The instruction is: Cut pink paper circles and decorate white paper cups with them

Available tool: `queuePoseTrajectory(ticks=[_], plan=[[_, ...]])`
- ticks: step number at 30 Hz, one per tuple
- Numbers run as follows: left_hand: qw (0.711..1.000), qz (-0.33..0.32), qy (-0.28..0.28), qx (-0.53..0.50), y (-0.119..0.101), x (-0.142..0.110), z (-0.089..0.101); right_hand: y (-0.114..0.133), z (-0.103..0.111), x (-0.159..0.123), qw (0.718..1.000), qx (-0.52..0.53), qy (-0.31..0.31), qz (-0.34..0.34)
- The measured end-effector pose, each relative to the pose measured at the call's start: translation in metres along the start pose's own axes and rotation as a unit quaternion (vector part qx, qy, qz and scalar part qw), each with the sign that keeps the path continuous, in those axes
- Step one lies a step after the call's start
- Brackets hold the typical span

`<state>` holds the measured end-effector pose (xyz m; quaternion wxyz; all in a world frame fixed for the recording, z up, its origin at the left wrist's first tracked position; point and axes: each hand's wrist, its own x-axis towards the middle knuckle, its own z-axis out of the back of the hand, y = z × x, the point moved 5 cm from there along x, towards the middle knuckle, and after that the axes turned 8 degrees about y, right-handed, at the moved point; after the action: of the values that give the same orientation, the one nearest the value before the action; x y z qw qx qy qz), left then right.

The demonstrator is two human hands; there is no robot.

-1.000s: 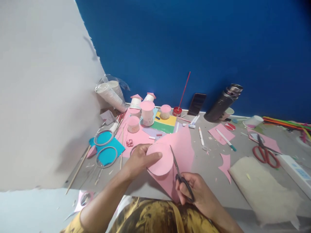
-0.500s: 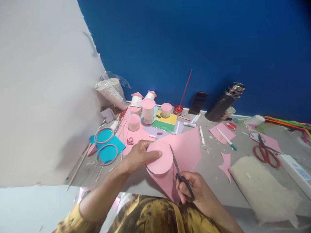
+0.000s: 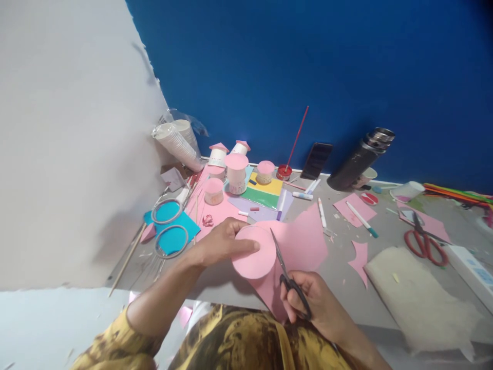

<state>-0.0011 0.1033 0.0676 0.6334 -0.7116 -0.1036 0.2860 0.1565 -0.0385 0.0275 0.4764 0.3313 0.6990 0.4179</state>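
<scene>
My left hand (image 3: 227, 241) pinches a round pink paper disc (image 3: 254, 262), thumb flat on top and fingers hidden underneath. Around the disc's right and lower side spreads a larger pink paper sheet (image 3: 304, 236). In my right hand (image 3: 308, 298) is a pair of scissors (image 3: 283, 262) with dark handles, fingers through the loops. Their blades point up and away along the disc's right edge and look nearly closed. Whether the disc is fully separate from the sheet, I cannot tell.
Behind stand pink-topped paper cups (image 3: 236, 177). To the left lie two grey rings (image 3: 171, 241) on blue paper. Rightward are red-handled scissors (image 3: 425, 246), a pale cloth-like piece (image 3: 416, 298), markers (image 3: 360, 218) and a dark flask (image 3: 358, 159). A phone (image 3: 316, 160) leans on the wall.
The pink sheet has shifted slightly to the right around the disc. Both hands keep nearly the same grip, and the view has tilted a little.
</scene>
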Motion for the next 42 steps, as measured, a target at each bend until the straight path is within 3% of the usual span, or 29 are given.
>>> queuePoseTrajectory(ticks=[11,42], plan=[[0.999,-0.015,0.043,0.017,-0.008,0.002,0.000,-0.005,0.004,-0.003,1.000,-0.011,0.008,0.011],[0.995,-0.009,0.090,0.052,-0.015,0.007,-0.002,-0.004,0.001,-0.005,1.000,0.009,0.021,0.019]])
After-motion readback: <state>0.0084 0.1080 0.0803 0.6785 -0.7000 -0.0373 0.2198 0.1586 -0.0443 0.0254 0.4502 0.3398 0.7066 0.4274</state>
